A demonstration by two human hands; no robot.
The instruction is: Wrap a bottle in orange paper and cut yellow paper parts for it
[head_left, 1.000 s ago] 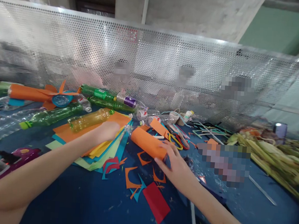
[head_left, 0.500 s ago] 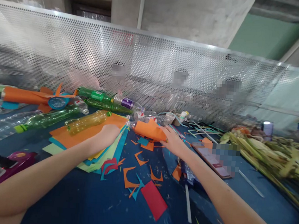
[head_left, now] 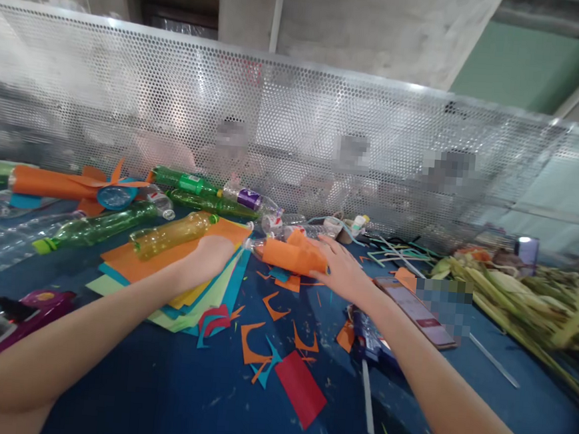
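Observation:
My right hand (head_left: 346, 269) lies over the right end of a clear plastic bottle wrapped in orange paper (head_left: 289, 254), its fingers on the far side and the thumb on the near side. The bottle lies on its side, neck to the left, with orange paper pieces on top. My left hand (head_left: 212, 254) rests on a fanned stack of coloured paper (head_left: 131, 256). Its fingers are hidden behind the back of the hand. A yellowish bottle (head_left: 172, 236) lies on the stack beside it. Orange and blue paper scraps (head_left: 254, 344) and a red paper piece (head_left: 300, 388) lie nearer me.
Green bottles (head_left: 103, 226) and an orange paper-covered bottle (head_left: 54, 184) lie left. A glue gun (head_left: 367, 337) with a glue stick, a phone (head_left: 417, 312) and corn husks (head_left: 508, 294) are right. A perforated metal screen (head_left: 297, 124) stands behind, with people beyond it.
The view has shifted slightly, moving everything a little rightward. My right hand's fingers are raised and spread a bit more over the orange-wrapped bottle. My left hand stays on the paper stack.

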